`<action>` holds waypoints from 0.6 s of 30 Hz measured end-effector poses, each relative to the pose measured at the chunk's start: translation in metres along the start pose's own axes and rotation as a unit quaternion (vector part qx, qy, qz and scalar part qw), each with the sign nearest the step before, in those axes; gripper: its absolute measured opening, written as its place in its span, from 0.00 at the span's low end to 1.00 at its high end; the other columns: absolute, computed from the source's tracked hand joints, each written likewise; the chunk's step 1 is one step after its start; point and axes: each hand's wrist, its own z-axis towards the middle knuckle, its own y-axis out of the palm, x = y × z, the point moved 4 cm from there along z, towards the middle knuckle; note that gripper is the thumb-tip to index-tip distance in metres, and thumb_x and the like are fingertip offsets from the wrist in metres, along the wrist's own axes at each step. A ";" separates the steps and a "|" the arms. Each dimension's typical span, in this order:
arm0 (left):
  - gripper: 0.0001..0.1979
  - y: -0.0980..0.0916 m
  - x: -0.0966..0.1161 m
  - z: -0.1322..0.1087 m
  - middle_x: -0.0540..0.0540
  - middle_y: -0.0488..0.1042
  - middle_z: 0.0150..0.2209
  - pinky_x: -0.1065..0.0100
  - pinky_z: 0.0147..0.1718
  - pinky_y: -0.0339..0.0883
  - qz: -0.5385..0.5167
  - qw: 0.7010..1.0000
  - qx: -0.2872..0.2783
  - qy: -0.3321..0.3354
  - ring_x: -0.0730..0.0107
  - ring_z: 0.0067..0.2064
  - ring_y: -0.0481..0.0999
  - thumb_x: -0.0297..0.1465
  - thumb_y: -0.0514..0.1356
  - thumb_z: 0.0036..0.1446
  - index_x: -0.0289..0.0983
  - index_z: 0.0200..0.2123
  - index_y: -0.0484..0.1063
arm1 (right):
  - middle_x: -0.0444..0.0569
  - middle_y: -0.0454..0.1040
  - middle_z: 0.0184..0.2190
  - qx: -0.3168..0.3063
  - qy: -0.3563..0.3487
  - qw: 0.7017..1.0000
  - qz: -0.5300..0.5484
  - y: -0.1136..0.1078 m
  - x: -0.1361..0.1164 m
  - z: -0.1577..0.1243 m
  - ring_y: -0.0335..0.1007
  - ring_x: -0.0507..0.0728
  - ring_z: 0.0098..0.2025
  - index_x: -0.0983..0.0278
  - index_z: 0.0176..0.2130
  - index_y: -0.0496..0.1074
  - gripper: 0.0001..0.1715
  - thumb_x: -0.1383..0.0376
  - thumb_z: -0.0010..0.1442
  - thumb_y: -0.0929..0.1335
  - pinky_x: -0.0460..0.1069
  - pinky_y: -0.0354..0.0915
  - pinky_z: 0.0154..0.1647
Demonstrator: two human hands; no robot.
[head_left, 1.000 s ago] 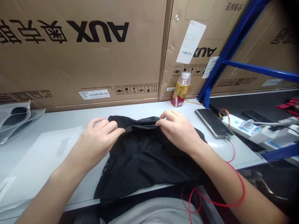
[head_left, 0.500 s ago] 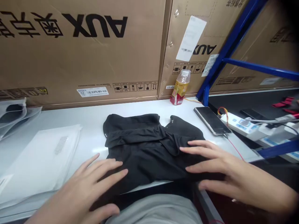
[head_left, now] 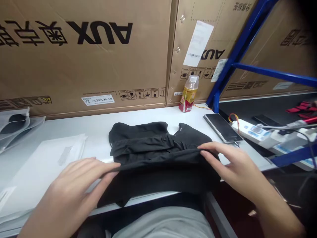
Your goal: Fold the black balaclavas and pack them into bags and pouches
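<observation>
A black garment (head_left: 160, 180) lies partly folded on the white table, its near part lifted into a raised edge. My left hand (head_left: 76, 185) pinches the left end of that edge between thumb and fingers. At the other end my right hand (head_left: 228, 165) grips the cloth in the same way. The fabric is stretched between both hands and hangs toward the table's front edge. Behind the lifted edge, the far part of the garment lies flat, with bunched folds across it. What kind of garment it is I cannot tell.
White plastic mailing bags (head_left: 52, 165) lie on the left, with clear zip bags (head_left: 15, 129) behind. A drink bottle (head_left: 189, 94) and a phone (head_left: 223, 128) are at the right. A power strip (head_left: 255, 130) sits beside a blue metal frame (head_left: 237, 59). Large cartons (head_left: 86, 72) form the back.
Both hands were spread over the garment, fingers apart. Now they have closed on its cloth and lifted a near fold up between them.
</observation>
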 end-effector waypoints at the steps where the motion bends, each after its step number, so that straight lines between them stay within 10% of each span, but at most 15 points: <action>1: 0.15 0.001 0.002 0.011 0.47 0.82 0.42 0.47 0.50 0.70 0.054 0.999 -0.009 -0.001 0.50 0.46 0.80 0.44 0.54 0.72 0.47 0.50 0.77 | 0.47 0.82 0.46 0.008 0.001 1.000 -0.024 0.003 -0.001 0.007 0.79 0.61 0.46 0.55 0.50 0.76 0.11 0.58 0.73 0.66 0.56 0.74 0.50; 5: 0.17 0.016 0.019 0.040 0.39 0.80 0.47 0.44 0.46 0.69 0.212 0.977 -0.034 -0.013 0.44 0.46 0.78 0.32 0.52 0.72 0.41 0.57 0.75 | 0.52 0.79 0.44 -0.016 -0.026 0.992 -0.122 0.025 -0.002 0.024 0.77 0.65 0.47 0.59 0.49 0.77 0.12 0.62 0.73 0.64 0.61 0.74 0.50; 9: 0.25 0.034 0.061 0.048 0.38 0.70 0.67 0.37 0.65 0.58 0.145 0.988 -0.006 0.051 0.43 0.65 0.69 0.25 0.51 0.70 0.39 0.68 0.66 | 0.57 0.75 0.58 0.035 -0.074 0.991 -0.105 0.035 -0.022 0.019 0.71 0.67 0.61 0.61 0.56 0.75 0.17 0.64 0.74 0.62 0.64 0.70 0.61; 14: 0.30 0.061 0.100 0.060 0.43 0.53 0.76 0.30 0.66 0.58 0.027 0.986 -0.121 0.108 0.39 0.75 0.53 0.44 0.49 0.75 0.38 0.74 0.55 | 0.52 0.58 0.75 -0.059 -0.167 0.979 -0.102 0.067 -0.058 0.014 0.45 0.67 0.78 0.64 0.72 0.59 0.30 0.65 0.75 0.59 0.68 0.57 0.74; 18: 0.31 0.078 0.084 0.055 0.45 0.50 0.77 0.26 0.64 0.59 -0.017 0.982 -0.184 0.042 0.37 0.76 0.51 0.48 0.47 0.75 0.47 0.76 0.49 | 0.50 0.55 0.75 -0.127 -0.133 0.977 -0.109 0.084 -0.051 0.016 0.45 0.66 0.78 0.63 0.75 0.55 0.31 0.65 0.76 0.58 0.70 0.55 0.74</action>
